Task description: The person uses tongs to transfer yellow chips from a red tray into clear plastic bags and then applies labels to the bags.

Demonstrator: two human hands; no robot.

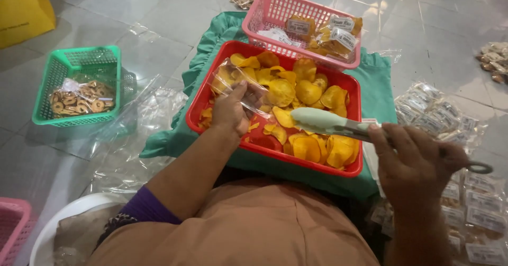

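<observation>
Those thin yellow chips (296, 94) heaped in the red tray (353, 134) look light and brittle, so the right hand (415, 160), closed around the pale-green tongs (330, 123), should pinch gently while the left hand (230, 110) grips the floppy clear bag (233, 78).

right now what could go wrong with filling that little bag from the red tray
The left hand holds the clear bag by one edge, so its mouth may sag shut. The tongs in the right hand could crack the thin yellow chips. Chips could also slip over the red tray rim onto the green cloth.
</observation>
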